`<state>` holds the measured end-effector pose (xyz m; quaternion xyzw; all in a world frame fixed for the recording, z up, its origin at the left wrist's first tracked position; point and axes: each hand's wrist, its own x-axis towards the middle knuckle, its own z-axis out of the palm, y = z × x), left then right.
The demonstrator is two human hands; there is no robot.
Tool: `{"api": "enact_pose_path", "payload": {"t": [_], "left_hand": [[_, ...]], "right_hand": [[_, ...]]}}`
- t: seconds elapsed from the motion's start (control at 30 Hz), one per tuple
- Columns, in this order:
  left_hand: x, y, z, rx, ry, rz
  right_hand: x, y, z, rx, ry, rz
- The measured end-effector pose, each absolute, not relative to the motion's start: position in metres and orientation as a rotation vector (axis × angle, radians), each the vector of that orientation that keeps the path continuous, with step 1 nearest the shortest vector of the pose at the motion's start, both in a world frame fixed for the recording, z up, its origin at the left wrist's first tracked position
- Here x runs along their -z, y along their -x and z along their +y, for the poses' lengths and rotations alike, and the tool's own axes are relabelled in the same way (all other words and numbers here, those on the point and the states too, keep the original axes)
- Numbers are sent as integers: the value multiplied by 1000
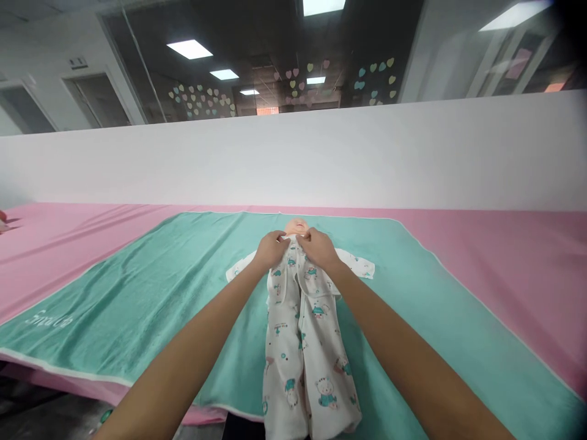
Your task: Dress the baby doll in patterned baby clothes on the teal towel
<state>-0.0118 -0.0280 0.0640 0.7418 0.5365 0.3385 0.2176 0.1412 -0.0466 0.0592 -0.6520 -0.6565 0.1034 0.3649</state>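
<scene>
A baby doll (298, 226) lies on its back on a teal towel (151, 293), its head toward the wall. Over its body is a white baby romper (293, 342) printed with small bears, the sleeves spread to both sides and the legs hanging toward me. My left hand (273, 249) pinches the left side of the romper's collar just below the doll's chin. On the opposite side of the neckline, my right hand (318, 247) pinches the other collar edge. The romper's front opening runs down between my hands.
Under the towel lies a pink cover (527, 263) on the table. A low white wall (293, 162) stands behind it, with dark glass (293, 36) and heart stickers above. Part of another person's hand (3, 221) shows at the far left edge.
</scene>
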Motion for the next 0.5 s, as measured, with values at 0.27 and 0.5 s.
{"api": "enact_pose_path", "payload": {"t": [0.27,0.5], "left_hand": [[-72,2,18,-592,-2004,1359],[-59,-8,17,-999,-1561,1131]], "right_hand": [[-53,-136,7,-438,1827,-1730],[-43,-146,21,-674,1619,-1607]]}}
